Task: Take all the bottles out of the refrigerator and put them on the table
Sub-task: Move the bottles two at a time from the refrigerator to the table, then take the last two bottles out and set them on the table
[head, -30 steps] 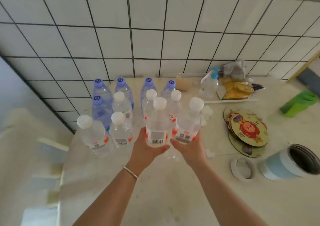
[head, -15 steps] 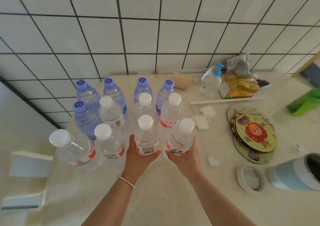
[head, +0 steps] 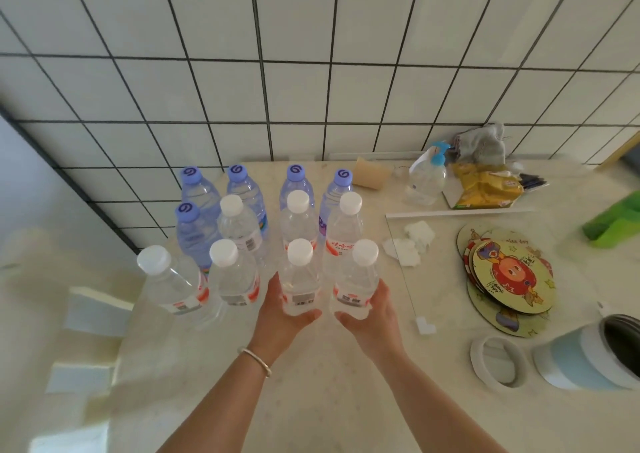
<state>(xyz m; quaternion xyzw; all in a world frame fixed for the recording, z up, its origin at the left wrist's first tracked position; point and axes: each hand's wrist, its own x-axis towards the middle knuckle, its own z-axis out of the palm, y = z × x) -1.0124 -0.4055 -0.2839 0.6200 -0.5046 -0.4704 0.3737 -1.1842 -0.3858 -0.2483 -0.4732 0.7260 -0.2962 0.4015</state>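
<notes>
Your left hand wraps the lower body of a clear plastic water bottle with a white cap and red label; thumb lies across the near side, below the barcode. Your right hand grips a second clear white-capped bottle the same way, just beside the first. Both bottles upright, at the near edge of the bottle group on the pale speckled worktop; whether their bases touch the surface cannot be told, hands hide them

Group behind and to the left: five more clear white-capped bottles, the leftmost one nearest the worktop's left edge. Behind them, five blue-tinted bottles with purple caps, the back row just beside the white tiled wall

Thin metal bracelet on your left wrist

Right of the bottles: crumpled white tissue, a stack of round cartoon-printed coasters, a clear pump dispenser with a blue top, a yellow snack bag, a white ring-shaped lid, a light blue container lying on its side
</notes>
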